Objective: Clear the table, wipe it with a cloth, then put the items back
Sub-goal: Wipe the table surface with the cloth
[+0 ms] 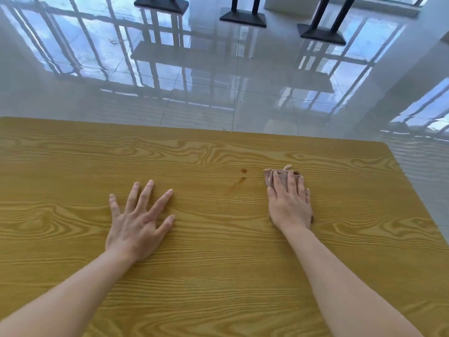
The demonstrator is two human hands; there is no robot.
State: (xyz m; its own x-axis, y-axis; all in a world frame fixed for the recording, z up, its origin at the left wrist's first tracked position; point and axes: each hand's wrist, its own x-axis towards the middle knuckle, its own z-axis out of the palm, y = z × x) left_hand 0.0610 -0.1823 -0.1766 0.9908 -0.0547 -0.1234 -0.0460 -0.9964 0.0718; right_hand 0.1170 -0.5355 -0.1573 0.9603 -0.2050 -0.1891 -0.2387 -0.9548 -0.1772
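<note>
A yellow wood-grain table (194, 276) fills the lower half of the view. My left hand (138, 220) lies flat on it with fingers spread, holding nothing. My right hand (290, 203) presses flat with straight fingers on a folded brown cloth (269, 177), which shows beyond and to the left of the fingertips; most of the cloth is hidden under the palm. Small brown spots (243, 171) and a faint smear mark the tabletop just left of the cloth.
The table's far edge (218, 131) and right edge (418, 190) border a glossy white tiled floor (218, 76). Black table bases (243, 17) stand on the floor at the top of the view, far from the table.
</note>
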